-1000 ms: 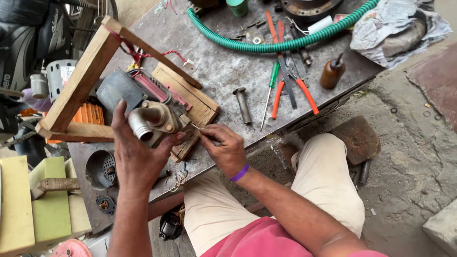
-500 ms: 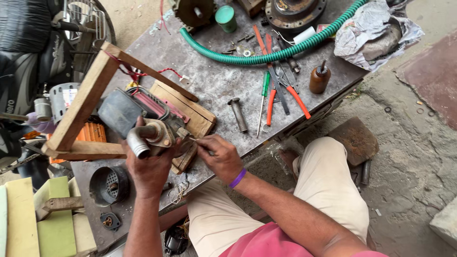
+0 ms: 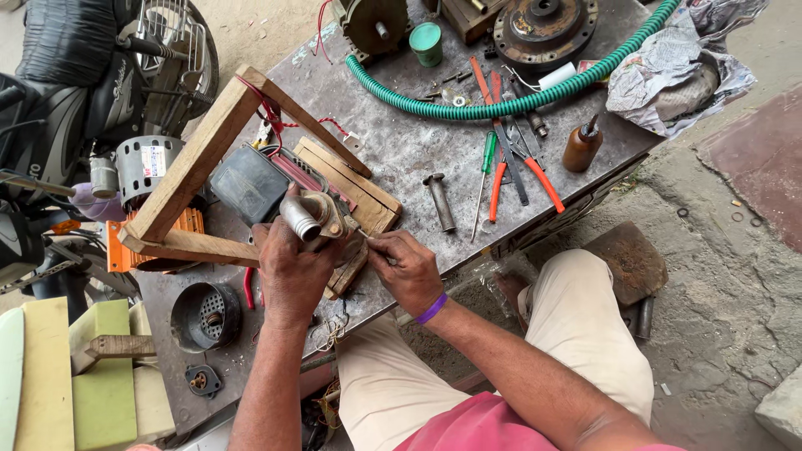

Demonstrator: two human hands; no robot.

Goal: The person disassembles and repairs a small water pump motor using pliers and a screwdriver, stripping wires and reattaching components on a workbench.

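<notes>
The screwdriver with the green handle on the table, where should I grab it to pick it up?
Take the green-handled screwdriver by its green handle, the thick end lying farthest from the person, coming from above. Its thin shaft points toward the near table edge, and the orange-handled pliers lie close on its right, so approach slightly from the left.

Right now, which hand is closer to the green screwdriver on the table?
The right hand. It rests at the table's near edge, below and left of the green screwdriver. The left hand is farther left, wrapped around the metal pump part.
</notes>
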